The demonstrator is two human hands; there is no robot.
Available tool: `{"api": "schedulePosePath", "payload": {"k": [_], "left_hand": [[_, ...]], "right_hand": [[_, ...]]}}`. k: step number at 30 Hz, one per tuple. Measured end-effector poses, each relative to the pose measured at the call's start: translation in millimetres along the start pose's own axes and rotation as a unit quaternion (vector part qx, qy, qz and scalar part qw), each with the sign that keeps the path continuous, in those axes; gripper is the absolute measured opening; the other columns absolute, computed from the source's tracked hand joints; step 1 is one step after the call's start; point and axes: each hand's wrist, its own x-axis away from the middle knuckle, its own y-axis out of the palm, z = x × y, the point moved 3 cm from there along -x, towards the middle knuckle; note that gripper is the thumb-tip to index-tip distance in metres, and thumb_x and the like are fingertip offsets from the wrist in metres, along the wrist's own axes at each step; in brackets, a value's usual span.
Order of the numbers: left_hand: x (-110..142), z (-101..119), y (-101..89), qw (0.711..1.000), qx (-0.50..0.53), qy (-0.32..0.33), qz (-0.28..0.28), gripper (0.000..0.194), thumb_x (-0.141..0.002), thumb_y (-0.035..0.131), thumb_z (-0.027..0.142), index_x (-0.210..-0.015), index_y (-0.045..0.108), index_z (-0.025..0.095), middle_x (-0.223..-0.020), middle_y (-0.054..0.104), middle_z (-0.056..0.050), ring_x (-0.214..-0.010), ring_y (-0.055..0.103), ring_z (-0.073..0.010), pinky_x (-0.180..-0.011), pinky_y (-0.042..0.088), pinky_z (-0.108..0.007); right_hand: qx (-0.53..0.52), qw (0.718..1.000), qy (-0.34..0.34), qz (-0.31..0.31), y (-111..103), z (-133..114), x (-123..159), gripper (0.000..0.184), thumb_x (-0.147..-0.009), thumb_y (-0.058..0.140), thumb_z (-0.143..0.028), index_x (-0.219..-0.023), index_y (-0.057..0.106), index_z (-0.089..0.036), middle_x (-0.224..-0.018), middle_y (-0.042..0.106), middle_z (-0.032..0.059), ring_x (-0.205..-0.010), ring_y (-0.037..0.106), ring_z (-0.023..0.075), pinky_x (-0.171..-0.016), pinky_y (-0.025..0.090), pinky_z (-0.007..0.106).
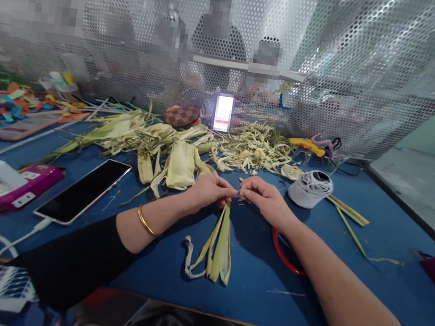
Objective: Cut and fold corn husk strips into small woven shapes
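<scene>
Pale green strips make up the husk bundle (222,247), its gathered top at the fingertips of the left hand (209,190), its free ends fanned toward the near edge of the worktop (152,279), roughly midway between the side edges. Left thumb and fingers are pinched tight on that top. The right hand (262,196) has thumb and forefinger drawn together just beside them; whether something fine lies between, I cannot tell.

Most likely trouble is at the pinch: if it slackens, the narrow strips could slide out unevenly, the curled one on the left first. Pulled hard, such thin husk might split. The right forearm lies over the red ring (279,255) and could drag it; the thread spool (302,194), beyond the right wrist, could be knocked and unwind. Near the left end, the charging cable (42,224) runs close to the left sleeve (75,256), so a catch there might tug the phone (86,190).

No brand or wording is legible: the phone's screen is black, the lit screen (223,111) beyond the husk is washed out, and the checked pouch (181,116) by the far edge shows only its pattern.
</scene>
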Motion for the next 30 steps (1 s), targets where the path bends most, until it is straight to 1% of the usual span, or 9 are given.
{"api": "schedulePosePath", "payload": {"k": [7,13,15,18,21,23,25,28,30], "left_hand": [[-1.5,-2.4,-0.9,0.997,-0.059,0.039,-0.01,0.019,-0.072,0.067,0.031,-0.067,0.071,0.013,-0.048,0.05,0.004,-0.044,0.043,-0.0055,-0.044,0.039,-0.017],[1.5,0.5,1.1,0.99,-0.121,0.058,-0.045,0.028,-0.078,0.056,0.037,-0.073,0.072,0.014,-0.047,0.041,0.005,-0.044,0.034,-0.0067,-0.042,0.029,-0.018],[1.6,1.4,2.1,0.989,-0.125,0.058,-0.052,0.027,-0.077,0.054,0.036,-0.066,0.067,0.015,-0.046,0.036,0.005,-0.044,0.031,-0.0072,-0.042,0.027,-0.019],[2.1,3.7,3.8,0.99,-0.104,0.057,-0.073,0.028,-0.076,0.054,0.031,-0.051,0.05,0.017,-0.047,0.033,0.005,-0.045,0.031,-0.0075,-0.045,0.028,-0.02],[3.3,7.2,4.9,0.99,-0.092,0.056,-0.089,0.03,-0.074,0.053,0.027,-0.047,0.042,0.018,-0.047,0.034,0.005,-0.046,0.032,-0.0082,-0.046,0.029,-0.022],[4.1,8.6,4.8,0.99,-0.096,0.052,-0.092,0.029,-0.073,0.053,0.025,-0.046,0.045,0.018,-0.047,0.036,0.004,-0.047,0.034,-0.0088,-0.047,0.03,-0.022],[4.2,8.4,4.3,0.989,-0.107,0.049,-0.09,0.024,-0.072,0.054,0.026,-0.049,0.053,0.018,-0.048,0.038,0.004,-0.048,0.035,-0.0091,-0.047,0.03,-0.022],[3.1,5.3,3.6,0.983,-0.153,0.056,-0.084,0.022,-0.074,0.056,0.032,-0.068,0.07,0.016,-0.048,0.039,0.004,-0.046,0.032,-0.0087,-0.045,0.025,-0.022],[2.0,3.1,3.3,0.979,-0.18,0.067,-0.076,0.027,-0.076,0.055,0.035,-0.078,0.074,0.016,-0.046,0.038,0.005,-0.045,0.03,-0.0084,-0.043,0.02,-0.023]], "right_hand": [[0.012,1.0,-0.009,0.006,0.1,1.7,-0.7,0.02,-0.08,0.053,-0.034,-0.064,0.054,-0.022,-0.074,0.057,0.0011,-0.076,0.051,0.0167,-0.074,0.039,0.031],[0.029,0.999,-0.02,0.015,0.4,1.5,-0.6,0.021,-0.081,0.052,-0.031,-0.062,0.053,-0.022,-0.078,0.059,0.0026,-0.082,0.053,0.0185,-0.077,0.04,0.033],[0.029,0.999,-0.015,0.014,0.7,1.0,-0.5,0.02,-0.08,0.052,-0.03,-0.062,0.054,-0.022,-0.077,0.06,0.0023,-0.083,0.054,0.0185,-0.077,0.041,0.033],[0.015,1.0,0.005,0.013,1.4,1.8,-0.6,0.019,-0.08,0.052,-0.03,-0.063,0.056,-0.022,-0.074,0.061,0.0017,-0.078,0.055,0.0174,-0.074,0.042,0.032],[-0.021,0.999,0.036,0.014,2.9,4.4,-0.7,0.018,-0.079,0.054,-0.032,-0.065,0.057,-0.021,-0.069,0.061,0.0009,-0.069,0.054,0.0156,-0.069,0.042,0.031],[-0.053,0.997,0.06,0.019,4.2,6.5,-0.5,0.016,-0.077,0.055,-0.034,-0.067,0.058,-0.021,-0.067,0.061,0.0002,-0.065,0.054,0.0146,-0.066,0.042,0.03],[-0.079,0.993,0.081,0.028,5.7,8.2,0.1,0.015,-0.075,0.058,-0.034,-0.069,0.059,-0.02,-0.064,0.061,-0.0002,-0.062,0.053,0.0138,-0.063,0.041,0.029],[-0.104,0.988,0.107,0.029,8.4,9.4,0.9,0.015,-0.073,0.06,-0.033,-0.069,0.061,-0.019,-0.061,0.061,-0.0005,-0.059,0.051,0.0128,-0.061,0.04,0.028],[-0.118,0.985,0.12,0.026,9.3,10.0,1.0,0.016,-0.073,0.061,-0.034,-0.069,0.062,-0.018,-0.06,0.061,-0.0004,-0.059,0.051,0.0125,-0.06,0.04,0.027]]}}
